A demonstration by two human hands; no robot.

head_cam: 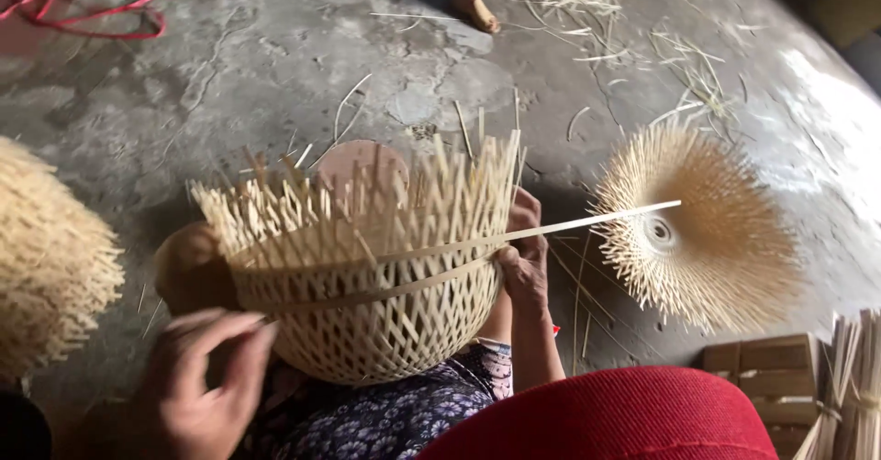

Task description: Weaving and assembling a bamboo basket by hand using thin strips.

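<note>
A half-woven bamboo basket (367, 313) rests on my lap, its loose upright strips fanning out at the top. My left hand (202, 377) is at the basket's lower left, fingers curled on the end of a flat bamboo strip that wraps the rim. My right hand (525, 258) presses the right side of the basket and pinches a long thin bamboo strip (596, 221) that sticks out to the right. A round wooden mould (362, 171) shows behind the uprights.
A flat woven bamboo disc with splayed spokes (707, 230) lies on the concrete floor to the right. A stack of woven pieces (46, 258) sits at the left. Another person's feet (477, 5) stand at the top. Bundled strips (849, 377) and a wooden box (762, 368) are lower right.
</note>
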